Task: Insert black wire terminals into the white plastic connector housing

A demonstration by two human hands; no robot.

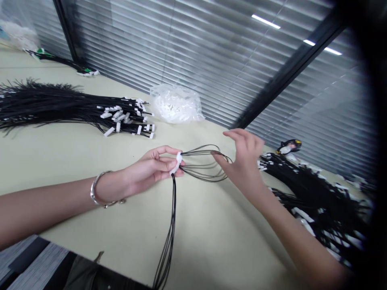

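My left hand (pixel 160 164), with a silver bracelet at its wrist, pinches a white plastic connector (pixel 176 163) between thumb and fingers. Thin black wires (pixel 205 177) loop out of the connector to the right, and another bundle hangs from its lower end past the table's front edge. My right hand (pixel 242 155) is at the far end of the loop, its thumb and fingers spread apart. The thumb lies by the wires; whether it touches them I cannot tell.
Black cables with white connectors (pixel 60 106) lie at the left. Behind stands a clear plastic bag of white parts (pixel 177 104). More black cables (pixel 317 189) cover the table's right side, near a small penguin-like figure (pixel 289 146). Blinds (pixel 181 44) hang behind the table.
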